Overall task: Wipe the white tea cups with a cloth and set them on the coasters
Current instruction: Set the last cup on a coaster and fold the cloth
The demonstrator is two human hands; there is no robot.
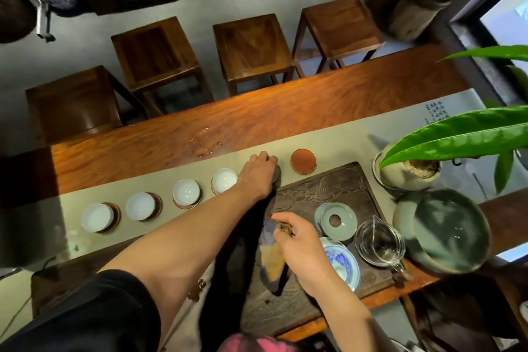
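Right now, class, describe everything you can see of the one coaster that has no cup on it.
The empty coaster is a small round disc, reddish-brown on top with a thin pale rim, possibly wood or lacquer. It lies flat on the grey-green table runner, just beyond the dark carved tea tray's far edge and right of the left hand. Nothing touches it.

The left arm reaches far forward, nearly straight, bare from a dark sleeve [94, 311] pushed up past the elbow. The left hand [258, 173] is palm down with knuckles up and fingers curled over something small beneath it (what it covers is mostly hidden, only a pale sliver shows at the right side of the palm). The right arm comes in from the lower right, bent, forearm bare. The right hand [300, 248] sits nearer the body, lower than the left, back of the hand upward, thumb and forefinger pinched together, other fingers loosely curled.
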